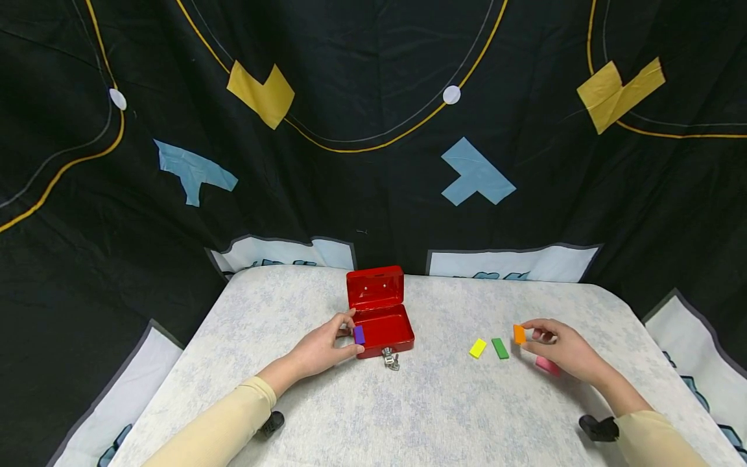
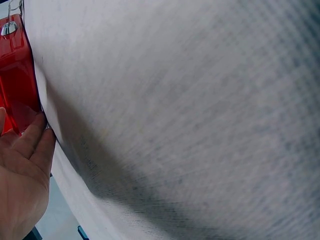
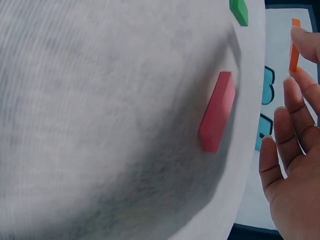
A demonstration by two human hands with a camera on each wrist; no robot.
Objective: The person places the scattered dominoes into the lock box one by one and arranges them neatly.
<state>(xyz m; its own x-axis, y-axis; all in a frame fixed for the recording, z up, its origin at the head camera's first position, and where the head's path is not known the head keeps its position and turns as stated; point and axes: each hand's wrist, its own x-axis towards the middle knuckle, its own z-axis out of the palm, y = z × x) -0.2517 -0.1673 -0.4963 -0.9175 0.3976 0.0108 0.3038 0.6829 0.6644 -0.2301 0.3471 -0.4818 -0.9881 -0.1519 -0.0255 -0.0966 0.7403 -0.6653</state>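
Note:
A small red cash box [image 1: 385,331] stands with its lid raised, a lock and keys [image 1: 390,359] hanging at its front. My left hand [image 1: 324,344] grips the box's left side, thumb toward the front corner and fingers farther back. A purple block [image 1: 358,335] appears at the left wall, between thumb and fingers; whether the fingers touch it is unclear. On the right, my right hand [image 1: 563,347] pinches an orange block [image 3: 294,52] between thumb and index finger, above the table. Below that hand lies a pink block [image 3: 217,112]. Nearby are a green block [image 1: 500,348] and a yellow block [image 1: 478,348].
The table [image 1: 443,415] has a pale, mottled cover. Behind it hangs a black cloth [image 1: 373,194] with coloured shapes and lines. Black wrist devices [image 1: 599,428] sit under both forearms.

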